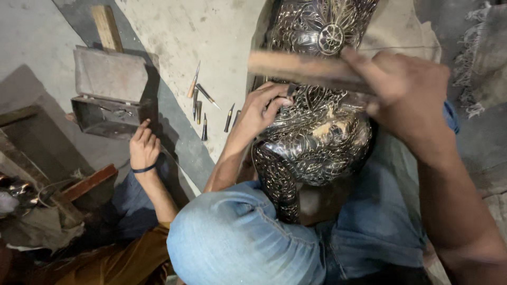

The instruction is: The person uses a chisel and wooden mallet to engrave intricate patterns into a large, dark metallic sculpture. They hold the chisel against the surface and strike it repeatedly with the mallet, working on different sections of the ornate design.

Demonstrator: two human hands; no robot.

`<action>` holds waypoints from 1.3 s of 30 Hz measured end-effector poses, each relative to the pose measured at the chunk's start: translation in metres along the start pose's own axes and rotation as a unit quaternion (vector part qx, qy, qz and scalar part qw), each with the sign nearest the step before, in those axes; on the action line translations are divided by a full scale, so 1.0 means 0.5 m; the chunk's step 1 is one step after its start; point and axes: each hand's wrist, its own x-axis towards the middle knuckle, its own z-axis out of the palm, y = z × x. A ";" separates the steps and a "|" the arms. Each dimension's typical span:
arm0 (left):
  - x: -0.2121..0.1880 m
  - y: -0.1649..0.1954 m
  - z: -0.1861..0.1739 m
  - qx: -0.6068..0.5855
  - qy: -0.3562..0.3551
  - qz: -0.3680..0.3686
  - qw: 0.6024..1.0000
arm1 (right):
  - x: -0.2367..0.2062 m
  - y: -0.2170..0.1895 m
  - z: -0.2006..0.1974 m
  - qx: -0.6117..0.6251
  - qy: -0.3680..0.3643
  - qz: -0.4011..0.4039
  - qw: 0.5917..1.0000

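My right hand point(409, 100) is wrapped closed around the end of a wooden handle point(306, 69), thumb laid along the top. The handle runs level to the left, across the upper body of the engraved metal vase point(311, 137). Its outline is blurred, and I cannot tell what head it carries.

My left hand point(261, 108) rests against the left shoulder of the vase, fingers curled together and pinching a small dark tool whose tip touches the engraved surface just below the handle. The tool is mostly hidden by my fingers.

The vase lies tilted across my lap, between my knees in blue denim point(248, 237), its neck pointing away from me. Its surface is dark with bright floral and scroll engraving, including a round flower medallion point(331, 38) near the top.

On the concrete floor point(200, 37) left of the vase lies a loose row of small pointed chisels point(203, 108), well apart from my left hand.

Another person's hand point(143, 148), with a dark band at the wrist, rests flat on the floor near an open metal box point(113, 92), fingers extended. A wooden strip point(107, 27) lies behind the box.
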 end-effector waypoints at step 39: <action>0.005 0.025 -0.009 -0.044 0.000 -0.035 0.998 | -0.003 0.006 0.031 0.214 0.157 -0.009 0.964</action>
